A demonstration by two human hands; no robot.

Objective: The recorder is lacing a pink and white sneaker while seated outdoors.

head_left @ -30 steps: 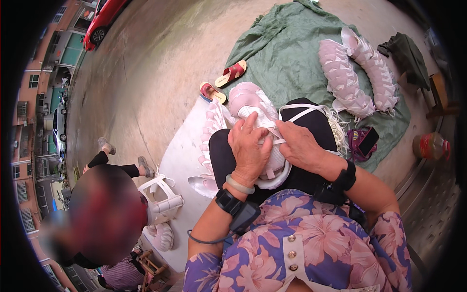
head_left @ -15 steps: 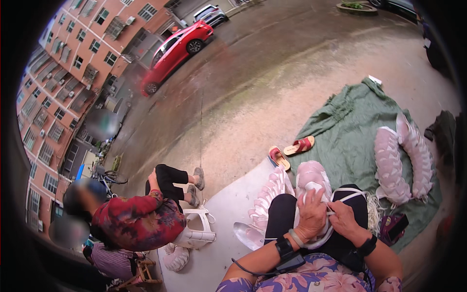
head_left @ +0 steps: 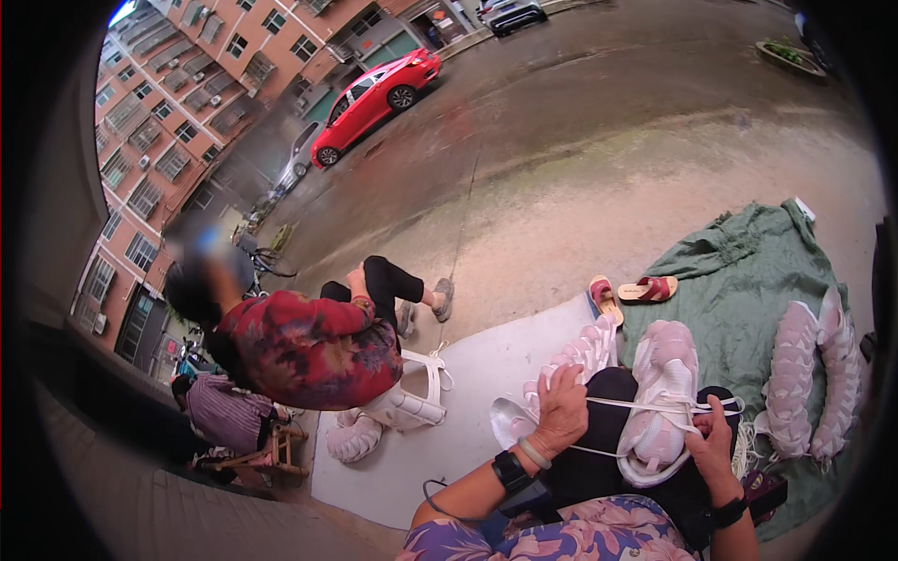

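Across my lap rests a pink and white sneaker (head_left: 662,411), its toe end pointing away from or toward me; I cannot tell which. White shoelace (head_left: 613,404) strands stretch tight from its middle to my left hand (head_left: 559,411), which is closed on them to the left of the shoe. On the other side, my right hand (head_left: 715,447) pinches looped lace close to the shoe's right edge. A long nested row of similar pink and white shoes (head_left: 585,351) lies beyond my left knee. More loose white laces (head_left: 745,447) hang by my right knee.
Two nested shoe stacks (head_left: 790,379) lie on a green cloth (head_left: 725,271) at the right. Red sandals (head_left: 648,289) sit at its edge. A person in a red patterned top (head_left: 309,346) sits at left by a white stool (head_left: 412,402). Another shoe bundle (head_left: 354,435) lies nearby.
My hands have drawn apart from close together over the shoe, pulling the laces out to both sides. The view has turned left, so the surroundings sit further right.
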